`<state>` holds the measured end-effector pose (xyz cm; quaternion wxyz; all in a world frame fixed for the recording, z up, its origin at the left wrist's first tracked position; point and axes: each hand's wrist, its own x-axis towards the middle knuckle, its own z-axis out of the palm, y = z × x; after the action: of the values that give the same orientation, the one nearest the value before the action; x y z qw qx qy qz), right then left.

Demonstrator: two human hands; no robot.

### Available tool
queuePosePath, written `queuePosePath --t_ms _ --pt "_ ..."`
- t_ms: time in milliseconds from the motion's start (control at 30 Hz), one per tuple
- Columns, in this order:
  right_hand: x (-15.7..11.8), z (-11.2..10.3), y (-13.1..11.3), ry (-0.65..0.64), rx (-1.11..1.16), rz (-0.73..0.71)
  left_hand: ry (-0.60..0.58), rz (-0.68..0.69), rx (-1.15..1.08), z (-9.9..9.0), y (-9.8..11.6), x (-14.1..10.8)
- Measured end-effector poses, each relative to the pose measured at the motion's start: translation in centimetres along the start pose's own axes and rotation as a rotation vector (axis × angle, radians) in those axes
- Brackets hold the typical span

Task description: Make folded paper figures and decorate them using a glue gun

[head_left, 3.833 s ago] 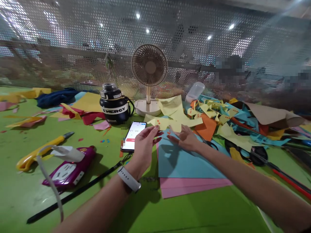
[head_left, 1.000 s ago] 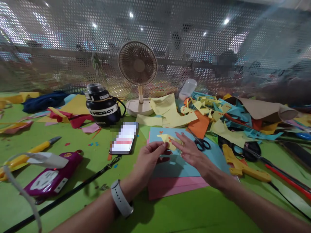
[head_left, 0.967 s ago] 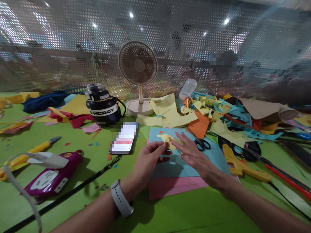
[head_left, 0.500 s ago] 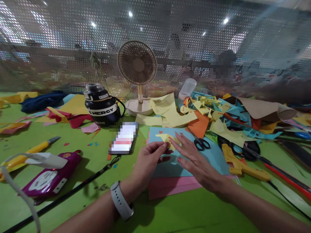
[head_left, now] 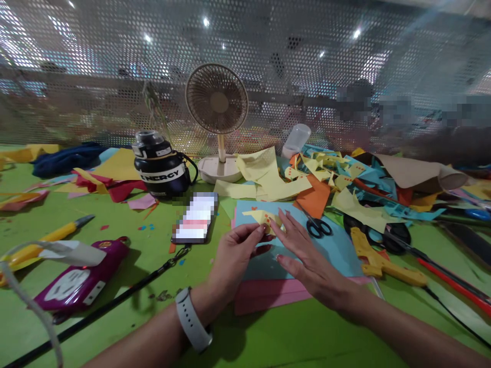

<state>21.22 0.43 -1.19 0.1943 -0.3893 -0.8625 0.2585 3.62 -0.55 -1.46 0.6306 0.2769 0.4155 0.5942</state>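
Between thumb and fingers, my left hand (head_left: 240,250) pinches a small yellow paper cutout (head_left: 261,215) with orange marks on it. My right hand (head_left: 303,250) lies against the cutout's right side, its fingers stretched out and the thumb apart. Under both hands are a light-blue paper sheet (head_left: 337,255) and pink sheets (head_left: 268,296). Black-handled scissors (head_left: 319,228) rest on the blue sheet, just beyond my right hand. A tiny orange scrap (head_left: 254,208) is near the cutout's far edge.
A phone (head_left: 196,219), a black bottle (head_left: 161,166) and a fan (head_left: 218,99) stand beyond my left hand. Yellow, orange and blue scraps (head_left: 314,168) pile up behind. A yellow glue gun (head_left: 383,263) lies right, a purple power strip (head_left: 84,278) left, before a perforated screen (head_left: 291,76).
My right thumb has drawn back slightly toward me, away from the cutout. The cutout has tilted a little to the left in my left hand.
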Motion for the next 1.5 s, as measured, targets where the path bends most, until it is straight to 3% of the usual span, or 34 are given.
queuePosePath --t_ms 600,800,933,1300,1500 --pt "-0.1 0.2 -0.2 -0.016 -0.019 0.009 -0.036 -0.001 -0.035 -0.2 -0.4 0.0" --pt "0.2 -0.7 -0.4 0.150 0.027 -0.023 -0.028 0.000 -0.004 -0.1 -0.1 0.0" --pt "0.8 -1.3 0.0 0.285 0.058 0.042 -0.050 -0.041 0.040 -0.1 -0.2 -0.2" --pt "0.9 -1.8 0.3 0.289 0.208 0.163 -0.201 -0.158 0.125 -0.3 -0.5 -0.5" --pt "0.8 -1.6 0.2 0.300 0.201 0.131 -0.171 -0.174 0.201 -0.4 -0.6 -0.5"
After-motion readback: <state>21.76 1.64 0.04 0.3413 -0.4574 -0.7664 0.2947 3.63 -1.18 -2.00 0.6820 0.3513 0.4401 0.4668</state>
